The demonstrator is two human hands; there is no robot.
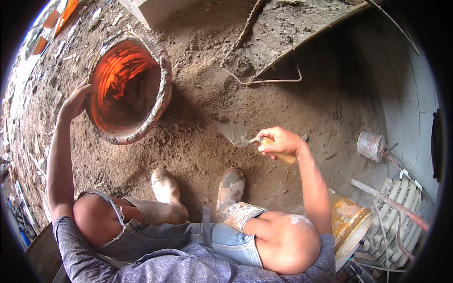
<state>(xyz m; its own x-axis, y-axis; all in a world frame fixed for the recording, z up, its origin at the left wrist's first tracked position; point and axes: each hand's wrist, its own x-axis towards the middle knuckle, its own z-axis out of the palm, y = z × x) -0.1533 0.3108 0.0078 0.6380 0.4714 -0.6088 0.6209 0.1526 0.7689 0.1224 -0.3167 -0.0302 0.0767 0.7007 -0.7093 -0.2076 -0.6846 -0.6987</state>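
An orange bucket (165, 89) with a mortar-crusted rim is tipped so that its mouth faces me, showing the smeared orange inside. My left hand (77, 100) is closed on the left side of its rim, the fingers partly hidden. To the right of the bucket, my right hand (281, 143) is wrapped round the yellow handle of a trowel (232, 132). The trowel's grey, mortar-smeared blade points left, low over the dirt ground. Between blade and bucket there is a gap.
A board with wet mortar (292, 35) lies at the far right, a bent metal rod (271, 81) by its near corner. A pale block (151, 12) stands at the back. On the right are a small pail (370, 146), a yellow-stained bucket (347, 219) and stacked white sacks (394, 212).
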